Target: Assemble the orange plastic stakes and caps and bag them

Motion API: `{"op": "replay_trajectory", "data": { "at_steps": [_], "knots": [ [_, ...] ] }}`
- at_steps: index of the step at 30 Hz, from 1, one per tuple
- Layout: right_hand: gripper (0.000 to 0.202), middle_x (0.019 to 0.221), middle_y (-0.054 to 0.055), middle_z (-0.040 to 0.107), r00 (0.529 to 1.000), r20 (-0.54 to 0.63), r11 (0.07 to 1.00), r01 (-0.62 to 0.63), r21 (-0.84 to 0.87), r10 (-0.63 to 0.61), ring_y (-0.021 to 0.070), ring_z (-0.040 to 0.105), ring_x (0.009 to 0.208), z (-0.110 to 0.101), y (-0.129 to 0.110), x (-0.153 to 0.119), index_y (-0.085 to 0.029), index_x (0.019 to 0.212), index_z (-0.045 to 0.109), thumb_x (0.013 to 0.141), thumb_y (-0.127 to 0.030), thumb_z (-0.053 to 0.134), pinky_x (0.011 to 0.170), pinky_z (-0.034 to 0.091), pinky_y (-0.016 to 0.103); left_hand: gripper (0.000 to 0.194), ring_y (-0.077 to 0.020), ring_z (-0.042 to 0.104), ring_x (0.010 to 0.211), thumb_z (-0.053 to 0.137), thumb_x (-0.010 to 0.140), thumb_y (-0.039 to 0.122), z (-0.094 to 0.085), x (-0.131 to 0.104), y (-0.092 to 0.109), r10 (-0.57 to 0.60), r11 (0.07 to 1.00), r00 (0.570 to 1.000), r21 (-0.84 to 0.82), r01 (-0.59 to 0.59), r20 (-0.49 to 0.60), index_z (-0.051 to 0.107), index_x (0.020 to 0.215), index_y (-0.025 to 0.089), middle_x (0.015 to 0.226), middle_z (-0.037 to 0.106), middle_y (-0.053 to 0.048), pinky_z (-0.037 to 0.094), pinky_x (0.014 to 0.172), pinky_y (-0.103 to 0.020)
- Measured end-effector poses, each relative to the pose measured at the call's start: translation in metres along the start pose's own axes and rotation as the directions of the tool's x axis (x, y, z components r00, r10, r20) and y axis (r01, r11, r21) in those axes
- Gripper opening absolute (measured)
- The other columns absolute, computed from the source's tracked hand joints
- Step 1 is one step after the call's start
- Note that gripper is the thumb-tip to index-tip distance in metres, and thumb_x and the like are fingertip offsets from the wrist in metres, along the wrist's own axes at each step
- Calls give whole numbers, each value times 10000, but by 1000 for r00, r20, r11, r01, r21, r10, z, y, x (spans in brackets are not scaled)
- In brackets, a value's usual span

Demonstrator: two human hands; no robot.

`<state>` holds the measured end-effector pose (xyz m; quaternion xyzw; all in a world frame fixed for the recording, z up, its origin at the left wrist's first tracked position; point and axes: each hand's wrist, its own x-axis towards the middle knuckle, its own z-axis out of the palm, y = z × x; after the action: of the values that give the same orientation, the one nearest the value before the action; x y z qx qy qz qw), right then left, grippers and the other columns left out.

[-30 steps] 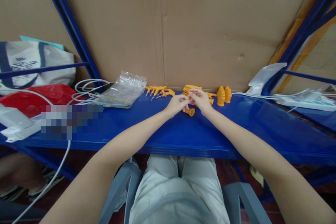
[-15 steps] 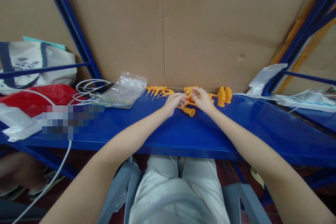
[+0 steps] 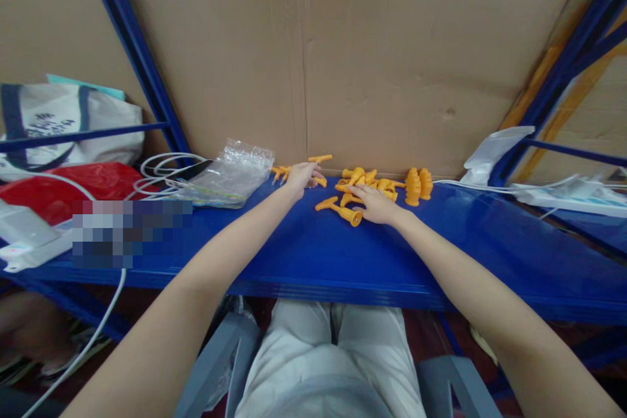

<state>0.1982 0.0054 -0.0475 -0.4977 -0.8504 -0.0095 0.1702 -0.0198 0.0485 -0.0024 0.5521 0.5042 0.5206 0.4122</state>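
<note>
While a bar-topped orange corkscrew [image 3: 321,159] sits pinched in the left hand [image 3: 304,177], plain-looking and projecting just beyond it, the right hand [image 3: 376,205] spreads open over orange parts [image 3: 357,174]. Well left of both: pale bag [image 3: 110,119], dark lettering [image 3: 49,125] too blurred to read.

Likely a Workshop Bay

The setting looks like a workshop or small assembly room. Blue metal uprights [image 3: 128,39] stand at both sides of a blue desk [image 3: 304,258], and cardboard sheets [image 3: 392,65] wall its back. Small orange pieces [image 3: 413,187] and clear plastic bags [image 3: 235,173] lie on the desk, white cables [image 3: 117,295] trail from it, and a grey chair [image 3: 235,339] stands before it.
</note>
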Motion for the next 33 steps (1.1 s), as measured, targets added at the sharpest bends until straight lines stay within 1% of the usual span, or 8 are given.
{"op": "replay_trajectory", "data": {
  "at_steps": [7, 13, 17, 22, 24, 27, 29, 33],
  "knots": [
    [664, 1591, 154, 369, 994, 81, 997, -72, -39, 75, 339, 325, 1471, -8, -12, -3, -238, 1544, 391, 905, -242, 571, 1164, 291, 570, 173, -47, 449, 364, 495, 957, 184, 3, 8, -20, -217, 971, 975, 95, 221, -54, 663, 965, 142, 588, 640, 3, 361, 426, -161],
    [681, 1576, 132, 397, 998, 51, 1000, -24, -18, 25, 335, 338, 1462, -4, -5, -3, -295, 1544, 383, 894, -239, 578, 1153, 285, 599, 166, -59, 464, 380, 489, 975, 202, 1, 10, -25, -182, 944, 981, 269, 192, -62, 633, 911, 149, 587, 623, 12, 352, 430, -168],
    [668, 1578, 147, 388, 997, 71, 999, -40, -20, 41, 334, 325, 1469, -6, -8, -4, -267, 1541, 390, 898, -246, 570, 1160, 277, 591, 205, -59, 449, 370, 476, 984, 204, 4, 10, -23, -132, 893, 988, 423, 154, -80, 606, 831, 159, 548, 576, 28, 332, 422, -165],
    [671, 1583, 155, 377, 996, 77, 999, -38, -29, 40, 342, 328, 1467, -9, -10, -5, -250, 1547, 381, 900, -242, 560, 1160, 280, 587, 162, -136, 569, 461, 512, 959, 259, 9, 13, -26, -88, 844, 989, 519, 137, -118, 622, 899, 156, 646, 649, -33, 432, 499, -238],
    [678, 1583, 149, 380, 997, 71, 999, -29, -27, 31, 342, 335, 1464, -8, -9, -5, -261, 1547, 381, 895, -240, 567, 1156, 289, 587, 139, -187, 648, 578, 574, 913, 245, 8, 16, -28, -4, 819, 987, 566, 94, -159, 607, 1020, 162, 764, 700, -65, 480, 572, -276],
    [675, 1585, 139, 382, 998, 60, 1000, -12, -26, 14, 341, 336, 1464, -5, -5, -3, -271, 1544, 385, 894, -240, 566, 1152, 294, 594, 230, -213, 698, 811, 599, 850, 138, 9, 18, -29, 225, 749, 964, 658, -79, -139, 591, 1077, 177, 921, 731, -85, 510, 724, -295],
    [673, 1586, 142, 382, 998, 59, 1000, -4, -24, 5, 343, 334, 1466, -4, -3, -2, -268, 1543, 385, 894, -238, 563, 1146, 299, 605, 199, -197, 690, 854, 572, 838, 98, 12, 19, -28, 317, 705, 948, 677, -212, -33, 620, 1016, 173, 909, 734, -77, 505, 774, -286],
    [669, 1590, 142, 381, 998, 63, 1000, -10, -24, 11, 339, 330, 1471, -5, -6, -2, -246, 1540, 389, 894, -241, 563, 1154, 297, 597, 128, -184, 676, 830, 560, 833, 150, 30, 15, -22, 342, 664, 918, 639, -388, 202, 687, 844, 157, 860, 739, -71, 502, 786, -275]
  ]
}}
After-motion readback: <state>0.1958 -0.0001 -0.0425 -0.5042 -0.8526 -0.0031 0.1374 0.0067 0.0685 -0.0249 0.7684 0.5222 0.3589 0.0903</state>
